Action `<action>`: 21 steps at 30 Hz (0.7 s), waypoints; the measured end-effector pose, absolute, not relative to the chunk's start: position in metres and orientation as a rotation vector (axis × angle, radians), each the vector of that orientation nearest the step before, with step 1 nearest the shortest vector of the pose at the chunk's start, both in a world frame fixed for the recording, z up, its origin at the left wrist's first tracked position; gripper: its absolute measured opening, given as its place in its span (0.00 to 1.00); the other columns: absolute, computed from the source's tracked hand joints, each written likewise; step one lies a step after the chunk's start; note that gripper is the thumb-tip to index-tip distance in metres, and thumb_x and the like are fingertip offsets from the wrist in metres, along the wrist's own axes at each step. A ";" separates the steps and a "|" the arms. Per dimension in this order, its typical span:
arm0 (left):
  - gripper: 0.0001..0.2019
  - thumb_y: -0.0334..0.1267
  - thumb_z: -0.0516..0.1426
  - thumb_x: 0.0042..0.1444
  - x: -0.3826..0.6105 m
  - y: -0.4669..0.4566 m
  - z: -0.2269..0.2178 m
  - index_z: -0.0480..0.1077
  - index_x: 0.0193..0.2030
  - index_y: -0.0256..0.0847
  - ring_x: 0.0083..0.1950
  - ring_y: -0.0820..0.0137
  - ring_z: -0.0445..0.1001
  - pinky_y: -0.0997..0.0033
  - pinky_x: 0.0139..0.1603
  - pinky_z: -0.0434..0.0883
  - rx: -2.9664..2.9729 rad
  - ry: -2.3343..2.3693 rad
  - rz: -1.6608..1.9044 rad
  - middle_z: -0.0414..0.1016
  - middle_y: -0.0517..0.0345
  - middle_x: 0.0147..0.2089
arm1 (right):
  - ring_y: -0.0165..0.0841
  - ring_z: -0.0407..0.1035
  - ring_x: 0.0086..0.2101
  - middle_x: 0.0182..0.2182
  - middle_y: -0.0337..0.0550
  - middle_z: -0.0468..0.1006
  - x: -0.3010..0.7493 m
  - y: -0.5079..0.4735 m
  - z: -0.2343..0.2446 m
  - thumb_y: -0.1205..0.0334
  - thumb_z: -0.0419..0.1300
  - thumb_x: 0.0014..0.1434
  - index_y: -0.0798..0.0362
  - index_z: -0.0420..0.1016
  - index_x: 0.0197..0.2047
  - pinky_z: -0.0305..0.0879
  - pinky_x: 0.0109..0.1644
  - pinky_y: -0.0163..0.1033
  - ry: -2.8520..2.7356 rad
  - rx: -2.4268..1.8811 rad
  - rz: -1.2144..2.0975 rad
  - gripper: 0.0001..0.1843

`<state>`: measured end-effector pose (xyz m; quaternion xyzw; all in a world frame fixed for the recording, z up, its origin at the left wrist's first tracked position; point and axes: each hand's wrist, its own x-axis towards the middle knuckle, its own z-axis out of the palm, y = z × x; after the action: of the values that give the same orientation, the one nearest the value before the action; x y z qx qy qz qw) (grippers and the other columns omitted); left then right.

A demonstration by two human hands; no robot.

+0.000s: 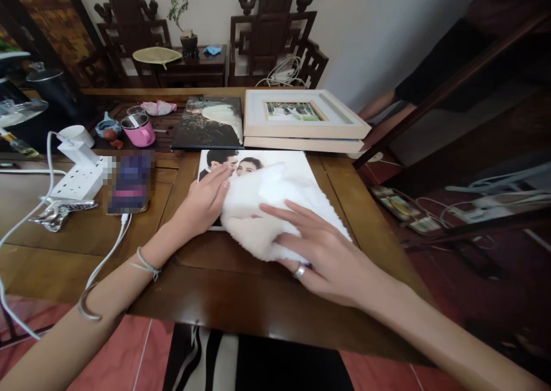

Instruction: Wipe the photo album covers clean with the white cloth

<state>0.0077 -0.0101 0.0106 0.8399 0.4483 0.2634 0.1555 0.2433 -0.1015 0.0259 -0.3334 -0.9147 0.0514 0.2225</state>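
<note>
A photo album [273, 157] with a couple printed on its white cover lies flat on the wooden table [241, 287]. My left hand [208, 197] rests flat on the left side of the cover, fingers stretched out. Over the album's middle and right lies a fluffy white cloth [258, 204], bunched up and hiding much of the picture. My right hand [316, 247], with a ring on one finger, grips the near right part of this cloth, its thumb side tucked into the folds.
Behind the album lie a dark photo panel [209, 121] and stacked framed pictures [301, 132]. To the left are a pink mug [138, 131], a white power strip [81, 175], a phone [131, 184] on a cable, and a crumpled foil wrapper [60, 213]. Another person's arm [383, 115] shows at right.
</note>
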 end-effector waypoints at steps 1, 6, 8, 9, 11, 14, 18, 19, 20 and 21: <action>0.23 0.40 0.42 0.69 0.006 -0.011 0.010 0.65 0.63 0.36 0.71 0.61 0.59 0.49 0.71 0.57 2.419 1.284 0.711 0.63 0.47 0.69 | 0.44 0.63 0.62 0.57 0.55 0.75 0.250 -0.100 0.025 0.69 0.52 0.60 0.51 0.75 0.41 0.60 0.65 0.61 -2.511 -0.947 0.131 0.11; 0.21 0.37 0.47 0.66 -0.002 -0.015 0.009 0.65 0.63 0.39 0.72 0.58 0.57 0.42 0.69 0.56 2.489 1.288 0.599 0.61 0.46 0.70 | 0.47 0.66 0.59 0.53 0.51 0.77 0.278 -0.078 0.017 0.62 0.50 0.66 0.48 0.72 0.40 0.62 0.62 0.65 -2.393 -1.158 0.057 0.10; 0.21 0.37 0.47 0.66 -0.002 -0.015 0.009 0.65 0.63 0.40 0.72 0.57 0.57 0.40 0.69 0.56 2.487 1.289 0.590 0.61 0.45 0.70 | 0.49 0.67 0.58 0.50 0.50 0.78 0.280 -0.065 0.013 0.62 0.49 0.66 0.47 0.72 0.41 0.63 0.61 0.65 -2.343 -1.228 0.023 0.10; 0.21 0.37 0.47 0.66 -0.002 -0.015 0.009 0.65 0.63 0.40 0.72 0.57 0.57 0.40 0.69 0.56 2.482 1.288 0.594 0.61 0.46 0.70 | 0.50 0.67 0.58 0.48 0.51 0.79 0.279 -0.058 0.012 0.62 0.49 0.65 0.47 0.72 0.42 0.64 0.59 0.65 -2.320 -1.260 0.000 0.10; 0.21 0.39 0.46 0.67 0.001 -0.014 0.008 0.64 0.64 0.41 0.72 0.58 0.57 0.42 0.69 0.56 2.463 1.280 0.638 0.61 0.47 0.70 | 0.52 0.66 0.59 0.47 0.53 0.79 0.270 -0.048 0.010 0.63 0.49 0.65 0.49 0.72 0.45 0.65 0.57 0.66 -2.290 -1.320 -0.043 0.12; 0.21 0.42 0.45 0.69 0.006 -0.011 0.008 0.62 0.65 0.40 0.71 0.60 0.58 0.49 0.71 0.56 2.410 1.255 0.840 0.61 0.46 0.70 | 0.55 0.62 0.61 0.49 0.59 0.78 0.247 -0.038 0.010 0.63 0.50 0.64 0.54 0.73 0.49 0.61 0.59 0.68 -2.302 -1.353 -0.046 0.15; 0.25 0.50 0.42 0.70 0.010 -0.007 0.008 0.63 0.65 0.38 0.70 0.60 0.62 0.54 0.71 0.57 2.242 1.275 1.170 0.64 0.46 0.68 | 0.51 0.55 0.65 0.55 0.55 0.76 0.217 -0.044 0.013 0.69 0.53 0.60 0.54 0.74 0.51 0.52 0.65 0.66 -2.445 -1.159 0.092 0.17; 0.26 0.52 0.41 0.70 0.010 -0.005 0.007 0.64 0.64 0.39 0.69 0.60 0.62 0.54 0.70 0.58 2.195 1.281 1.214 0.65 0.47 0.68 | 0.49 0.54 0.66 0.57 0.52 0.74 0.212 -0.049 0.015 0.70 0.54 0.59 0.53 0.75 0.50 0.50 0.66 0.66 -2.494 -1.080 0.136 0.17; 0.27 0.53 0.40 0.70 0.010 -0.004 0.006 0.64 0.64 0.40 0.69 0.60 0.62 0.55 0.70 0.58 2.155 1.280 1.242 0.65 0.48 0.68 | 0.49 0.54 0.66 0.59 0.50 0.73 0.209 -0.055 0.017 0.69 0.55 0.58 0.51 0.75 0.50 0.50 0.67 0.65 -2.537 -0.999 0.173 0.18; 0.28 0.54 0.39 0.70 0.009 -0.003 0.006 0.64 0.65 0.40 0.69 0.60 0.62 0.56 0.70 0.58 2.122 1.273 1.260 0.65 0.49 0.68 | 0.49 0.54 0.66 0.60 0.49 0.72 0.207 -0.061 0.019 0.68 0.55 0.57 0.51 0.75 0.51 0.50 0.67 0.65 -2.573 -0.923 0.202 0.18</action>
<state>0.0089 -0.0034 0.0056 0.7514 0.4510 0.4462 0.1815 0.2071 -0.0613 0.0188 -0.3301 -0.9199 0.0721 0.1988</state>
